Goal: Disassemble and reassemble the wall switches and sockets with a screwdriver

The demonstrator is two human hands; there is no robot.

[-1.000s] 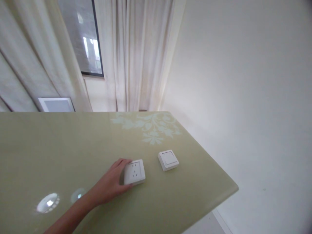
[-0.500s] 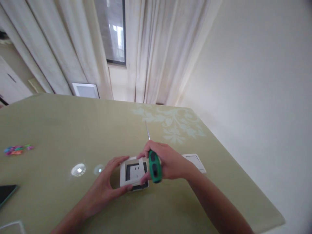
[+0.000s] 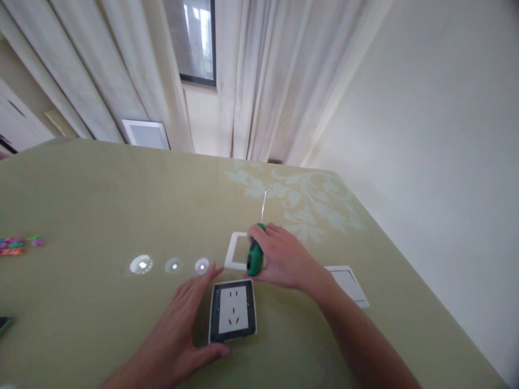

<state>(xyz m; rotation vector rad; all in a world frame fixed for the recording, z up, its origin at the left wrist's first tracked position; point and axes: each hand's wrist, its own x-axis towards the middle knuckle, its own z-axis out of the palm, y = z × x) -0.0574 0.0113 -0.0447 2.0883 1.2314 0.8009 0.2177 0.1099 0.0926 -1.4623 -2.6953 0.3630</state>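
Observation:
A wall socket (image 3: 233, 310) with a white face and dark surround lies on the table, its slots facing up. My left hand (image 3: 182, 324) is spread around its left side, thumb by the lower left corner and fingertips near the upper left; I cannot tell whether they touch it. My right hand (image 3: 287, 259) is closed around the green handle of a screwdriver (image 3: 255, 254), whose thin metal shaft points away from me. Just beyond the socket is a square white cover frame (image 3: 232, 254), partly hidden behind the right hand and the handle.
A white switch plate (image 3: 346, 283) lies right of my right forearm. Small colourful pieces (image 3: 16, 246) sit at the far left, with a dark object's corner (image 3: 5, 323) below them. The table (image 3: 121, 200) borders a white wall; curtains hang behind.
The white frame has come off the socket and now lies beyond it. My right hand moved away from the socket with the screwdriver, and my left fingers opened wider. The view shifted.

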